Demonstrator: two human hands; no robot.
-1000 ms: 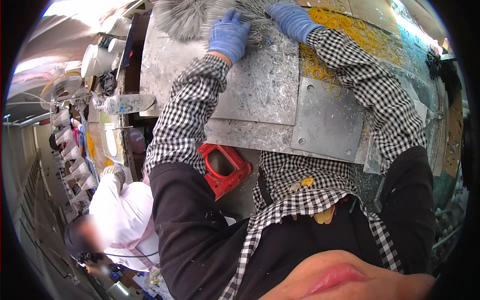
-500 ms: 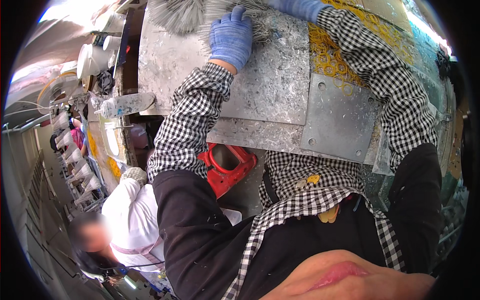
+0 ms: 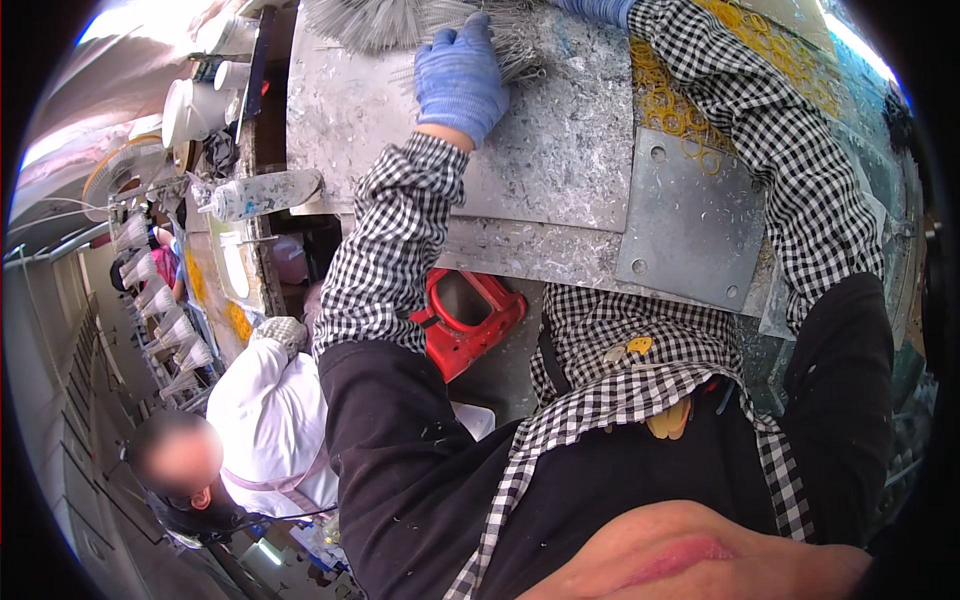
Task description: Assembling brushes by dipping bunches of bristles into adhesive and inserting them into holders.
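Left hand (image 3: 461, 88): top centre, back showing, over grey wires (image 3: 365, 24) | Right hand (image 3: 598, 8): top edge, cropped | Grips: we can't tell

wires (image 3: 365, 25) on sheet (image 3: 560, 150) | rings (image 3: 668, 105) right of sheet | bottle (image 3: 270, 195) left

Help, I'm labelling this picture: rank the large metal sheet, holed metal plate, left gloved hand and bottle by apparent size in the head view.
Largest to smallest:
large metal sheet
holed metal plate
left gloved hand
bottle
Nearness may enlarge the hand somewhat.
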